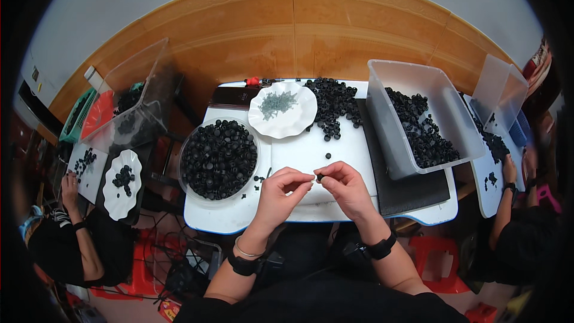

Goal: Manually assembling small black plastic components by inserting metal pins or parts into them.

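Over the white table's front half, my two hands meet fingertip to fingertip. My right hand (pixel 348 191) pinches a small black cap-like part (pixel 320 177) between thumb and finger. Facing it, my left hand (pixel 283 196) has its thumb and forefinger pressed together; what they hold is too small to make out. Just beyond the hands lies a single loose black part (pixel 328 156). To the left stands a clear round tub (pixel 256 170) full of black parts. A white scalloped plate (pixel 263 124) behind it carries small translucent greenish pieces (pixel 278 103).
A heap of black parts (pixel 332 104) lies at the table's back. On the right, a translucent bin (pixel 391 143) of black parts stands partly over a dark mat (pixel 412 198). Co-workers' hands (pixel 70 182) are at side tables left and right. A wooden panel (pixel 335 42) borders the back.
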`<state>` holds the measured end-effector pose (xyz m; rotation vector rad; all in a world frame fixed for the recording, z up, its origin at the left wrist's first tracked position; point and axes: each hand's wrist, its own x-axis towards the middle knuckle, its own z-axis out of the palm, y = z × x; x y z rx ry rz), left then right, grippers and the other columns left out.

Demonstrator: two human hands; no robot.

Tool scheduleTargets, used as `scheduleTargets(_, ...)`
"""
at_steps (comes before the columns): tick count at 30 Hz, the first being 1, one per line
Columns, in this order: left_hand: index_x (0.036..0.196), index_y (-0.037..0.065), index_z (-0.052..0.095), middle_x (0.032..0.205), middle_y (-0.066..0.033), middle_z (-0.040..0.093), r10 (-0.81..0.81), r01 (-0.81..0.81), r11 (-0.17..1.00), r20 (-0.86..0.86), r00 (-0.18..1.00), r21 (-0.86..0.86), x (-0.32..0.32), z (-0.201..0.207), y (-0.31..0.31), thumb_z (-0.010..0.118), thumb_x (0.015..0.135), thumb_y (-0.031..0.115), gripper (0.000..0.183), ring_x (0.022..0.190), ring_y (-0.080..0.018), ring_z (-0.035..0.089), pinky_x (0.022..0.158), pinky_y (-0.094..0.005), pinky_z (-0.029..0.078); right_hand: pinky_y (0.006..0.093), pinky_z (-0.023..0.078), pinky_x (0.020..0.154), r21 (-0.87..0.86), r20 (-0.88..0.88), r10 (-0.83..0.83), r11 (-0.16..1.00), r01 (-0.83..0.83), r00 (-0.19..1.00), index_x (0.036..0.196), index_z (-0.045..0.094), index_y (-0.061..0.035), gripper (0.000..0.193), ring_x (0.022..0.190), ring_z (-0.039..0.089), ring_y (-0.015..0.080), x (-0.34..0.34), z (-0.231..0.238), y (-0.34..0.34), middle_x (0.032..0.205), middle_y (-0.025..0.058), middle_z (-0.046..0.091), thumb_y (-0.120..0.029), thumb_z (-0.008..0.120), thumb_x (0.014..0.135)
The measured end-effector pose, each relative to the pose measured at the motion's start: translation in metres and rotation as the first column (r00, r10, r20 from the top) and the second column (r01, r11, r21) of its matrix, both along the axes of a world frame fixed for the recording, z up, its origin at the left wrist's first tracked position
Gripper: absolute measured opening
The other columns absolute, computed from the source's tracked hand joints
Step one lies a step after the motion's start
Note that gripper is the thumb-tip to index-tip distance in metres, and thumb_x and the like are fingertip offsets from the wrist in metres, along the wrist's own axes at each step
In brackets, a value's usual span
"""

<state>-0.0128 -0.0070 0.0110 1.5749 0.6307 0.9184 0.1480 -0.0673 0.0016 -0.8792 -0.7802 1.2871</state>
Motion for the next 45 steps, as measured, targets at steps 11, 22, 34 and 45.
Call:
scheduleTargets(11, 0.087, 0.001, 0.068, 0.079, -0.0087, 0.064, 0.142, -0.064, 0.935, -0.204, 0.969, 0.348, -0.001, 0.013, -0.003, 0.067, 0.072, 0.000, 0.015, 0.070, -0.0150, 0.063, 0.063, -0.0236, 0.051, 0.0252, 0.048, 0.078, 0.048, 0.161, -0.017, 0.999, 0.009, 0.987, 0.090, 0.058, -0.0007, 0.014, 0.084, 0.060, 0.0129, 0.000, -0.001, -0.002, 0.091, 0.0076, 0.063, 0.004, 0.062, 0.077)
scheduleTargets(22, 0.081, 0.002, 0.064, 0.075, -0.0088, 0.063, 0.138, 0.017, 0.830, -0.235, 0.962, 0.558, 0.004, 0.016, 0.001, 0.069, 0.069, 0.003, 0.013, 0.065, -0.0208, 0.061, 0.055, -0.0267, 0.048, 0.0244, 0.048, 0.076, 0.027, 0.205, -0.011, 1.000, 0.005, 0.979, 0.090, 0.059, 0.0010, 0.012, 0.082, 0.060, 0.0120, 0.005, -0.011, -0.004, 0.088, 0.0075, 0.063, 0.002, 0.062, 0.078)
scheduleTargets(34, 0.086, -0.003, 0.061, 0.078, -0.0081, 0.063, -0.294, 0.329, 0.883, 0.153, 0.944, -0.335, 0.007, -0.019, 0.013, 0.062, 0.079, -0.002, 0.008, 0.070, -0.0123, 0.062, 0.065, -0.0219, 0.051, 0.0234, 0.047, 0.072, -0.035, -0.040, 0.063, 0.997, -0.064, 0.997, 0.089, 0.057, -0.0004, 0.014, 0.080, 0.059, 0.0128, 0.014, -0.022, -0.015, 0.090, 0.0091, 0.061, 0.005, 0.062, 0.077)
scheduleTargets(45, 0.086, -0.002, 0.057, 0.077, -0.0071, 0.062, -0.324, 0.329, 0.864, 0.079, 0.943, -0.381, 0.034, -0.029, 0.017, 0.059, 0.082, 0.001, 0.005, 0.068, -0.0117, 0.061, 0.062, -0.0211, 0.050, 0.0228, 0.048, 0.076, -0.025, 0.045, 0.008, 1.000, -0.007, 0.999, 0.091, 0.058, 0.0004, 0.013, 0.082, 0.060, 0.0110, 0.036, -0.036, -0.014, 0.088, 0.0072, 0.062, 0.003, 0.062, 0.079)
